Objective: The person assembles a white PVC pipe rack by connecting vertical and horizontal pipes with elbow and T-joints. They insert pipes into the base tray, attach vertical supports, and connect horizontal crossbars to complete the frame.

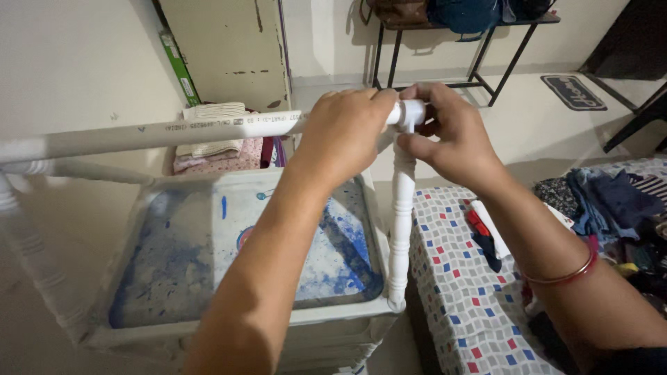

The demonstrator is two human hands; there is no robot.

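At frame centre, left hand (345,132) grips the white pipe (160,132); right hand (445,135) pinches the corner fitting (411,113) atop the post (401,222). Best keep them aligned.

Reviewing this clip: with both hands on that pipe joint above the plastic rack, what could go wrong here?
1. The long white pipe juts far sideways from the left hand; it may lever out of the corner fitting.
2. The right hand pinches at the fitting; fingers might get nipped.
3. The upright post looks slim and could tilt.
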